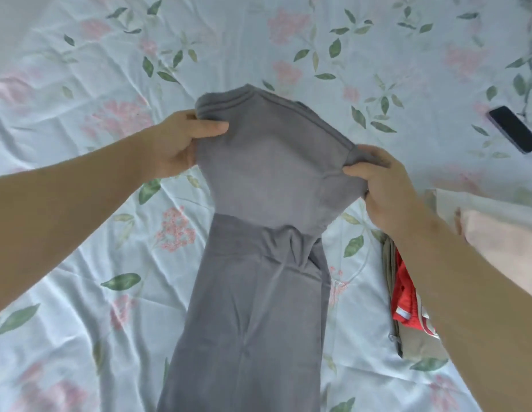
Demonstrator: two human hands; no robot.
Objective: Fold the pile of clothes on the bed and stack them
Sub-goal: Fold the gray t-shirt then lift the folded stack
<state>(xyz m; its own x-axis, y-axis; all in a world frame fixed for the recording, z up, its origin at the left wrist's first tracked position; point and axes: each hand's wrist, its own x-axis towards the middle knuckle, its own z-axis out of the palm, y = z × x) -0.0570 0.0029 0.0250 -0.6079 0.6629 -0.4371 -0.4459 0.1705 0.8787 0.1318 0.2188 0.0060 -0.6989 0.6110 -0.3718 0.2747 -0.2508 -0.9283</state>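
Left hand (177,144) and right hand (386,185) each pinch a ribbed-hem corner of the soft grey knit garment (259,263), its long body hanging beneath the fingers over the wrinkled floral bedsheet (80,69).

You see a bed (259,40) covered by a wrinkled pale blue sheet (80,322) with pink flowers and green leaves, softly lit.
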